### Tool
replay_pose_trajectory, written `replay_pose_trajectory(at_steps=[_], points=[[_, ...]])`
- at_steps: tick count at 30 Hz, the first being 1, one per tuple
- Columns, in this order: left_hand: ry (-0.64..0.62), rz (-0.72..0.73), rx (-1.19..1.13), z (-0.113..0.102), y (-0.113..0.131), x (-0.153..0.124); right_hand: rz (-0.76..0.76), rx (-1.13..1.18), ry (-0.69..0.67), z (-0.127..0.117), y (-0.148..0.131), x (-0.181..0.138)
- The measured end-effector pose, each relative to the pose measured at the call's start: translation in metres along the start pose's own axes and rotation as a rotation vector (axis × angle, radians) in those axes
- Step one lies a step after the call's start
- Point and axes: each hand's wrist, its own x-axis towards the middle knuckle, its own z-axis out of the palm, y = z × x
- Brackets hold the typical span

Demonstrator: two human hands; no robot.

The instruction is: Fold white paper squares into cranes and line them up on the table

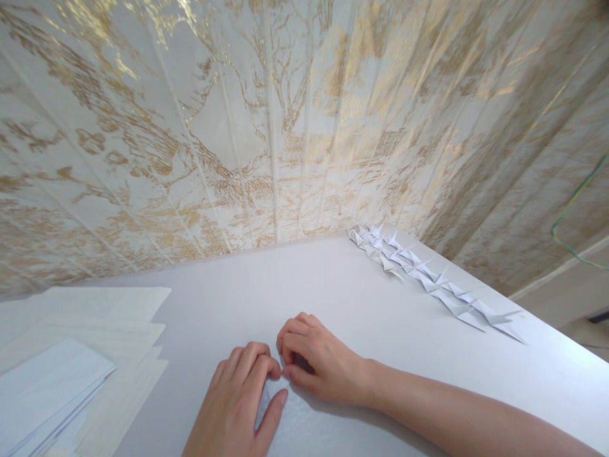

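Close to the near edge of the white table, a small folded piece of white paper [275,386] lies between my hands. My left hand [238,390] is curled over its left side, thumb and forefinger on the paper. My right hand [321,358] has its fingers bent in, with thumb and forefinger closed at the paper's upper right tip. Much of the paper is hidden under my left hand, so its full shape does not show.
Several white folded paper cranes [419,270] stand in rows along the table's right edge. White paper sheets [128,311] lie at the left, with a folded stack [57,381] on top. A gold-patterned curtain [266,127] hangs behind the white table [247,285].
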Motion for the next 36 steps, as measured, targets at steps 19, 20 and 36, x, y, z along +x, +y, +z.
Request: replay_pose_trajectory(at_steps=[19, 20, 36], points=[[0.021, -0.008, -0.004, 0.0009, 0.0036, -0.0021, -0.053, 0.033, 0.011, 0.0002, 0.0066, 0.0], [0.023, -0.009, -0.006, 0.0009, 0.0044, -0.0021, -0.055, 0.035, 0.013, 0.0002, 0.0069, 0.0], [0.053, -0.019, 0.0, -0.0008, 0.0065, -0.002, -0.037, -0.012, -0.029, -0.002, 0.0029, -0.0002]])
